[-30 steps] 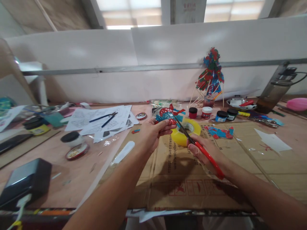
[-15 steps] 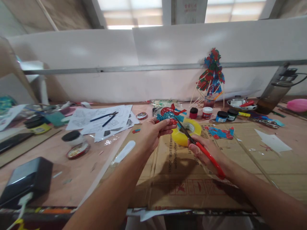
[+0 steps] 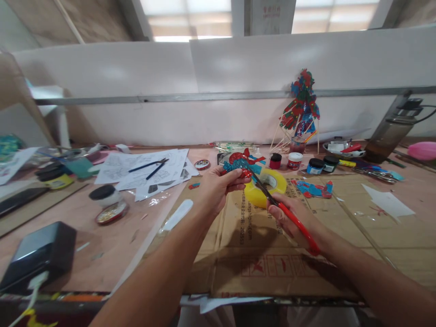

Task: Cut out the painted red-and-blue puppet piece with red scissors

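My left hand [image 3: 226, 187] pinches a red and blue painted cutout [image 3: 240, 165], which looks shiny. In my right hand [image 3: 289, 211] are red-handled scissors [image 3: 295, 222], their dark blades pointing up and left to the cutout's right edge. Whether the blade tips touch it I cannot tell. Beneath and behind the blades lies a yellow roll of tape [image 3: 279, 182] on the cardboard sheet [image 3: 235, 254]. Another red and blue cutout [image 3: 313, 189] rests to the right of the tape. Red pieces behind the held cutout partly overlap it in view.
Paint jars [image 3: 294, 160] stand behind the tape. Further back, painted cutouts on sticks [image 3: 303, 100] lean in a cup. Printed sheets [image 3: 116, 168] with pliers [image 3: 155, 167] lie left, near a black box [image 3: 41, 254]. A bottle [image 3: 391, 131] stands at the right, near a white paper scrap [image 3: 388, 200].
The view has shifted very slightly. Both hands, the cutout and the scissors stay nearly in the same place.
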Motion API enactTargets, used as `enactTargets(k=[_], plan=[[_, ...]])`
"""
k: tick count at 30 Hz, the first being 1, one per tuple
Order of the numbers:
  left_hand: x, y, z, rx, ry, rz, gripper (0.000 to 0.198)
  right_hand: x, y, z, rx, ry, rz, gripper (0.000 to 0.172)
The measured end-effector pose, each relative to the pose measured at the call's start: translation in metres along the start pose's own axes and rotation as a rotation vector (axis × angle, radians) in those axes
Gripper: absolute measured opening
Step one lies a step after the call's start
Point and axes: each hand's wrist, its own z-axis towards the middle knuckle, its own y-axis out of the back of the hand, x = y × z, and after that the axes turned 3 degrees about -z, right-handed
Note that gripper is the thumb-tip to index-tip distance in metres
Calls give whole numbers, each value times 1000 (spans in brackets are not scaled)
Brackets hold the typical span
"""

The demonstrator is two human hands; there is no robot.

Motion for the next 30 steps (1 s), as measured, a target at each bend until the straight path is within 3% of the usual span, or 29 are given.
enactTargets(k=[4, 16, 30], plan=[[3, -1, 0, 33, 27, 4, 15, 1, 0, -1, 41, -35, 20, 33], [3, -3, -3, 31, 16, 8, 20, -19, -4, 5, 48, 41, 11, 34], [7, -4, -4, 113, 2, 13, 14, -5, -3, -2, 25, -51, 107, 37]])
